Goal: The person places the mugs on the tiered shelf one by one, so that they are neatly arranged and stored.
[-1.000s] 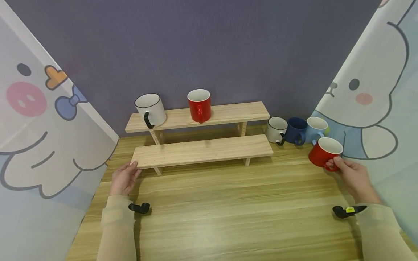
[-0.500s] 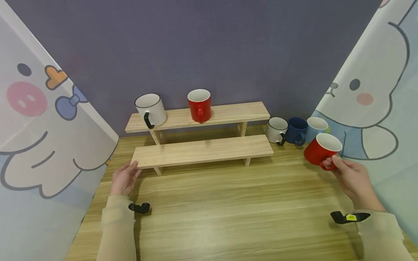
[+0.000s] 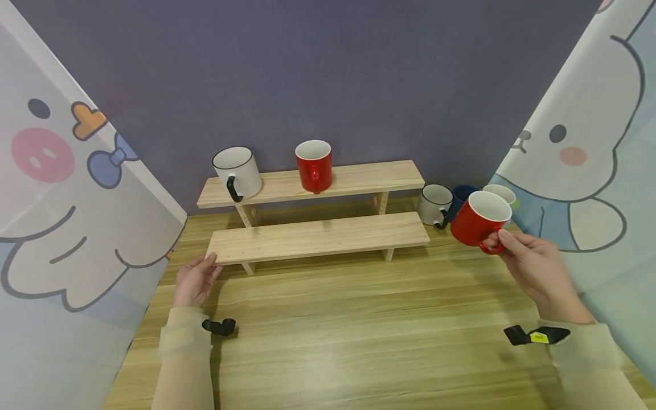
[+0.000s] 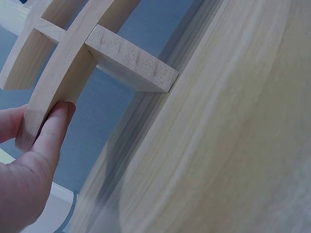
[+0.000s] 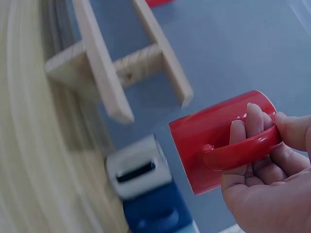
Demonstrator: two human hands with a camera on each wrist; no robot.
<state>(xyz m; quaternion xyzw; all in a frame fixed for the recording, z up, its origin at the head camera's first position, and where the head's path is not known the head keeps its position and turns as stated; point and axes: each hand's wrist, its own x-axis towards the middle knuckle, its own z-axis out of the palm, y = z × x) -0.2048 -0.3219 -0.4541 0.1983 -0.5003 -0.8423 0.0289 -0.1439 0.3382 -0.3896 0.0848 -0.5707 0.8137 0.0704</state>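
A red mug (image 3: 468, 222) hangs from my right grip (image 3: 535, 265) over the right side of the worktop (image 3: 318, 330), its body tilted and its white inside turned up to the head camera. Seen from my distant post, that grip is closed around the handle: the right wrist view shows fingers threaded through the loop and the thumb pressed against it, a hold I judge suited to leaving the rim clean and bearing the weight securely. The mug appears raised off the worktop, though how high I cannot tell. Behind it, partly covered in my view, stand a dark blue mug (image 3: 459, 197) and a pale blue mug (image 3: 501, 192); a white mug (image 3: 433, 208) completes the row, close to the right end of the two-tier wooden stand (image 3: 318, 228).

At the stand's near left corner, my left grip (image 3: 197, 279) pinches the lower board (image 3: 328, 238), thumb on top and fingers beneath, probably as a brace against the structure sliding or tipping.

On the upper board (image 3: 376, 176), a black-rimmed mug (image 3: 246, 181) stands near the left end and a second red mug (image 3: 307, 171) near the middle. They sit well apart, handles toward the front, presumably so that either can be taken without knocking its neighbour.
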